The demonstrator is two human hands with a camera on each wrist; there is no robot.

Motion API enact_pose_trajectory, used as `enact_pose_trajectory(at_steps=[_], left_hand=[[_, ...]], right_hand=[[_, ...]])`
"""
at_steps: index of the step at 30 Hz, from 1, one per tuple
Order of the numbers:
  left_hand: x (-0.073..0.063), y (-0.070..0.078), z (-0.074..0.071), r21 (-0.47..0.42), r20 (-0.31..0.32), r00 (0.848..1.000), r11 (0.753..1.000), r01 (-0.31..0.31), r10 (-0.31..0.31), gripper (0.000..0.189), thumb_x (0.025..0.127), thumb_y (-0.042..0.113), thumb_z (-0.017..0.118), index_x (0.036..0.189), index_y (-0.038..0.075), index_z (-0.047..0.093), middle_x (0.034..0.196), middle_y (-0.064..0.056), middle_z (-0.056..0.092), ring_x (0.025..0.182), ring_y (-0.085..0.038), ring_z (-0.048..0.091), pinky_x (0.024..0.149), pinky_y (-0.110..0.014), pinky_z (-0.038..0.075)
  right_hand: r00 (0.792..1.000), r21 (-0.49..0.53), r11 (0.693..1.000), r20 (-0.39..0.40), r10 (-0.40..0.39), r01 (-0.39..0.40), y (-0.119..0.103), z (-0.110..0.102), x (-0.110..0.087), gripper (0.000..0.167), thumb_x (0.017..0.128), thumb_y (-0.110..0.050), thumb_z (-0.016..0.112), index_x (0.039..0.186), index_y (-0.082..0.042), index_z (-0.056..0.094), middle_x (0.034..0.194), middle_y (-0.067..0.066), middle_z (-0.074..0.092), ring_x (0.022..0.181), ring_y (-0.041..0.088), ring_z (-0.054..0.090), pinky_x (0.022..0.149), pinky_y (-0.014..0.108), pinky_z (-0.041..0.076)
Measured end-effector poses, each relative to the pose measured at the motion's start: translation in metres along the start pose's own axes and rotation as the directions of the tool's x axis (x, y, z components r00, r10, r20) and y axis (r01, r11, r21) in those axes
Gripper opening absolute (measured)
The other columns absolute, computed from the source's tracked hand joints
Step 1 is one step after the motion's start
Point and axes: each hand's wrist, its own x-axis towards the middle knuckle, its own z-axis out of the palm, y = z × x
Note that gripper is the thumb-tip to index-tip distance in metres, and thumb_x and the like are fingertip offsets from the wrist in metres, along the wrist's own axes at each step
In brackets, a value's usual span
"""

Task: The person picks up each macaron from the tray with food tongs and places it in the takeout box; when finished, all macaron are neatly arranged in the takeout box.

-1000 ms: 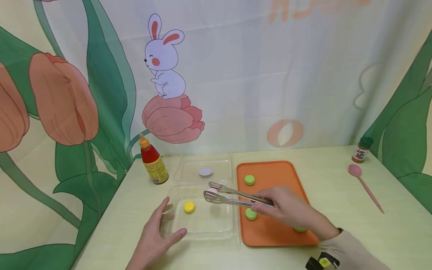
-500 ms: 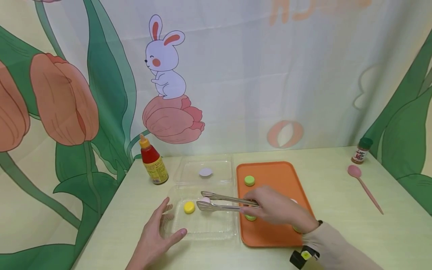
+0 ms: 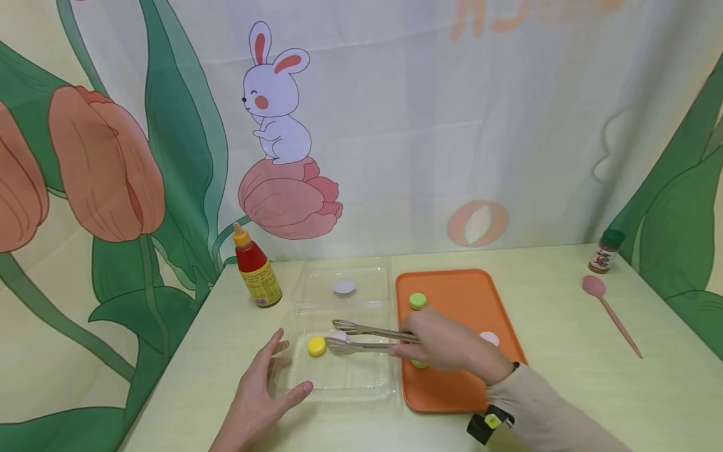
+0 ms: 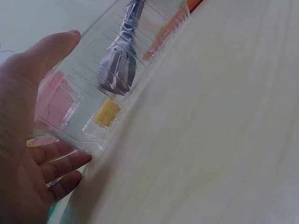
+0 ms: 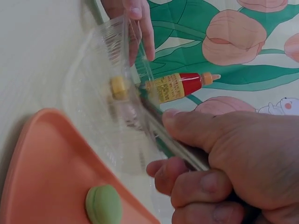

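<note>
My right hand grips metal tongs, fingers curled round their handles in the right wrist view. The slotted tips are low inside a clear plastic box, about a pale pink macaron. Right beside it on the left sits a yellow macaron. My left hand is at the box's left corner, thumb and fingers spread apart; in the left wrist view the fingertips are at the box's lower edge. Whether they press on it I cannot tell.
An orange tray bears a green macaron and a pink macaron, others partly hidden by my right hand. Behind lies the open lid. A sauce bottle, a pink spoon and a spice jar stand or lie around.
The tongs and the pink macaron have moved left and slightly down, ending next to the yellow one. Another pink macaron on the tray has come into sight. My left hand has stayed put.
</note>
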Motion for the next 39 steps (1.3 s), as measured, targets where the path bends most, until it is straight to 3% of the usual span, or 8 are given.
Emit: enact_pose_trajectory(at_steps=[8, 19, 23, 26, 30, 33, 39], left_hand=[[0.0, 0.0, 0.0, 0.002, 0.002, 1.0, 1.0, -0.011, 0.011, 0.122, 0.086, 0.064, 0.091, 0.178, 0.025, 0.022, 0.171, -0.012, 0.05, 0.152, -0.038, 0.054, 0.128, -0.067, 0.042], [0.0, 0.0, 0.0, 0.006, -0.001, 1.0, 1.0, -0.012, 0.012, 0.123, 0.086, 0.065, 0.091, 0.179, 0.024, 0.021, 0.171, -0.012, 0.05, 0.153, -0.038, 0.054, 0.128, -0.067, 0.042], [0.0, -0.001, -0.001, 0.006, -0.012, 0.999, 0.999, -0.032, 0.032, 0.122, 0.086, 0.063, 0.092, 0.178, 0.023, 0.022, 0.17, -0.012, 0.051, 0.151, -0.037, 0.056, 0.128, -0.067, 0.041], [0.0, -0.001, -0.001, 0.003, -0.014, 0.999, 0.999, -0.034, 0.034, 0.122, 0.086, 0.063, 0.092, 0.178, 0.023, 0.023, 0.17, -0.012, 0.052, 0.15, -0.037, 0.057, 0.128, -0.067, 0.041], [0.0, -0.002, 0.0, 0.002, -0.01, 1.0, 1.0, -0.028, 0.028, 0.122, 0.086, 0.064, 0.091, 0.178, 0.023, 0.023, 0.169, -0.011, 0.052, 0.15, -0.036, 0.057, 0.128, -0.067, 0.041], [0.0, -0.001, 0.0, 0.003, -0.011, 1.0, 1.0, -0.03, 0.03, 0.122, 0.086, 0.064, 0.091, 0.178, 0.023, 0.023, 0.169, -0.011, 0.052, 0.15, -0.036, 0.057, 0.128, -0.067, 0.041], [0.0, 0.0, 0.0, 0.002, -0.008, 1.0, 1.0, -0.023, 0.023, 0.122, 0.086, 0.063, 0.092, 0.178, 0.023, 0.023, 0.169, -0.011, 0.052, 0.15, -0.036, 0.057, 0.129, -0.066, 0.041]], right_hand=[[0.999, 0.014, 0.999, 0.017, 0.037, -0.038, -0.003, 0.0, 0.001, 0.03, 0.108, -0.028, 0.078, 0.084, -0.011, 0.073, 0.058, -0.01, 0.051, 0.049, 0.004, 0.043, 0.049, 0.02, 0.032], [0.995, 0.092, 0.992, -0.047, 0.09, -0.085, 0.0, -0.003, -0.015, 0.032, 0.105, -0.038, 0.08, 0.086, -0.015, 0.07, 0.066, -0.008, 0.061, 0.054, 0.005, 0.045, 0.05, 0.021, 0.036], [0.989, 0.154, 0.981, -0.077, 0.128, -0.115, 0.003, -0.005, -0.024, 0.034, 0.105, -0.045, 0.079, 0.095, -0.014, 0.07, 0.067, -0.006, 0.059, 0.056, 0.007, 0.038, 0.051, 0.023, 0.031], [0.981, 0.197, 0.974, -0.131, 0.142, -0.115, 0.006, -0.007, -0.033, 0.035, 0.104, -0.047, 0.08, 0.108, -0.013, 0.072, 0.069, -0.005, 0.057, 0.057, 0.007, 0.04, 0.05, 0.023, 0.033], [0.96, 0.266, 0.958, -0.223, 0.168, -0.106, 0.013, -0.011, -0.046, 0.038, 0.101, -0.045, 0.083, 0.117, -0.012, 0.072, 0.075, -0.002, 0.057, 0.059, 0.009, 0.046, 0.051, 0.024, 0.039], [0.931, 0.302, 0.945, -0.292, 0.219, -0.127, 0.02, -0.016, -0.056, 0.042, 0.098, -0.045, 0.087, 0.119, -0.013, 0.071, 0.077, 0.001, 0.06, 0.062, 0.012, 0.05, 0.052, 0.025, 0.042], [0.871, 0.352, 0.924, -0.394, 0.293, -0.151, 0.033, -0.025, -0.075, 0.069, 0.088, -0.043, 0.096, 0.142, -0.019, 0.061, 0.078, 0.003, 0.064, 0.069, 0.019, 0.057, 0.06, 0.027, 0.05]])
